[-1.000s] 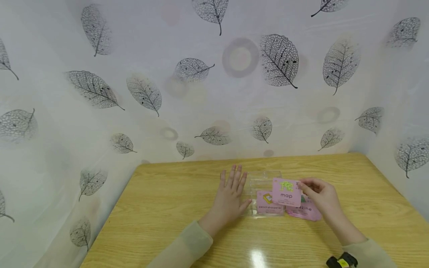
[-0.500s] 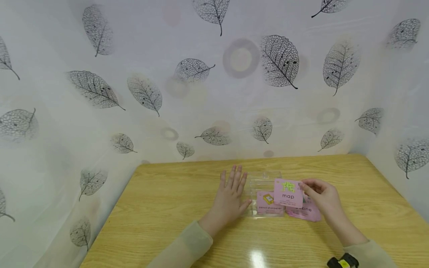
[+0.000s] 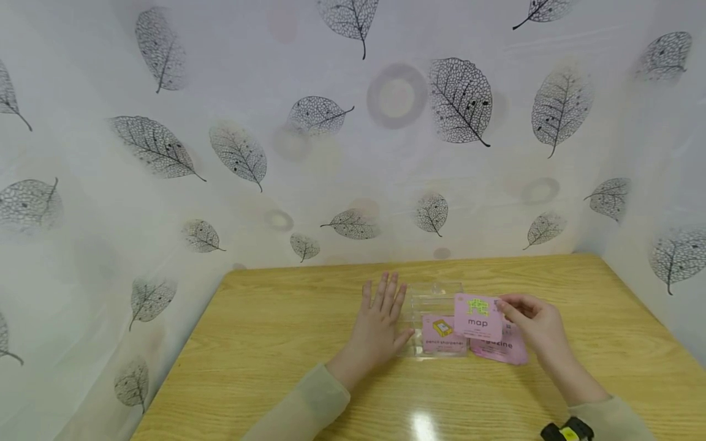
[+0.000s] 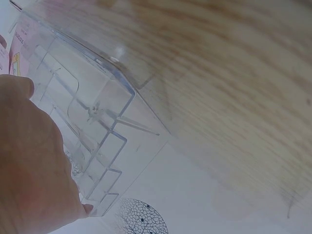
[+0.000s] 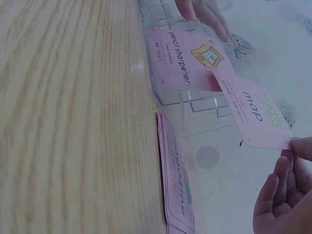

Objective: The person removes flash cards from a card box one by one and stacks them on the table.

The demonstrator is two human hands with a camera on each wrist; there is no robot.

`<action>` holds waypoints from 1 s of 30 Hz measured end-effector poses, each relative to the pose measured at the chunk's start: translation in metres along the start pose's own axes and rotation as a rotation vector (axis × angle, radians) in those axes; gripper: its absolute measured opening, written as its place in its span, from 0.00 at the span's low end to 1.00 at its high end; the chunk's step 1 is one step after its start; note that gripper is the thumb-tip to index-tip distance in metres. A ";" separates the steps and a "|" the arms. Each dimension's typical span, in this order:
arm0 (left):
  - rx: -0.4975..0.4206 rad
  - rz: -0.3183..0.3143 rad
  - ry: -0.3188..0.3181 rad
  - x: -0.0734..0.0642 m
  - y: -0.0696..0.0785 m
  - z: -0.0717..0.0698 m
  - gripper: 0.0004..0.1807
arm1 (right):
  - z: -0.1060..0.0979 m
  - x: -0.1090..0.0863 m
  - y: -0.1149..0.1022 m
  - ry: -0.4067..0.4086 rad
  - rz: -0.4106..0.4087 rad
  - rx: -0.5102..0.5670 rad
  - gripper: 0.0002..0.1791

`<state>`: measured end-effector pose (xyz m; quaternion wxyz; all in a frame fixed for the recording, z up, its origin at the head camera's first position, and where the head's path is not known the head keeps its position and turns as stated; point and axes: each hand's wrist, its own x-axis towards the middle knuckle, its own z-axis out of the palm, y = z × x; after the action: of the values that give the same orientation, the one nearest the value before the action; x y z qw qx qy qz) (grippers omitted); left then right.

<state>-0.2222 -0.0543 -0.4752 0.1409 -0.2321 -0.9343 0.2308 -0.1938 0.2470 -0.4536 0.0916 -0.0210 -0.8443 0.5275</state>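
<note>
A clear plastic tiered stand (image 4: 105,105) stands on the table, with a pink "pencil sharpener" card (image 3: 443,343) upright in its front tier. My left hand (image 3: 379,327) rests against the stand's left side, its fingers spread and straight. Between thumb and fingers, my right hand (image 3: 537,324) pinches a pink "map" card (image 3: 478,318) by its upper right corner. That card is held in the air, overlapping part of the sharpener card in the head view. Below it, a small stack of pink cards with "magazine" on top (image 5: 178,190) lies on the table right of the stand.
The wood-grain table (image 3: 265,343) reaches back to a white leaf-printed covering (image 3: 353,153) that also rises along both sides. A black band with a yellow mark (image 3: 568,430) is on the right wrist.
The "map" card, in my right hand, has shifted slightly to the right, uncovering more of the "pencil sharpener" card. My left hand and the stand stay where they were.
</note>
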 end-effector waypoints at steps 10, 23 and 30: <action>-0.008 -0.001 -0.001 0.000 0.000 -0.001 0.47 | -0.004 0.000 0.004 0.019 -0.027 0.000 0.25; -0.022 0.006 -0.006 -0.001 -0.001 -0.004 0.47 | -0.013 0.001 0.010 0.002 -0.014 0.064 0.24; -0.017 0.006 0.010 -0.001 -0.001 -0.002 0.47 | -0.018 -0.001 0.009 0.015 0.005 0.059 0.23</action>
<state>-0.2210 -0.0545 -0.4728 0.1431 -0.2375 -0.9347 0.2224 -0.1906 0.2663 -0.4538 0.0972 -0.0241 -0.8276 0.5523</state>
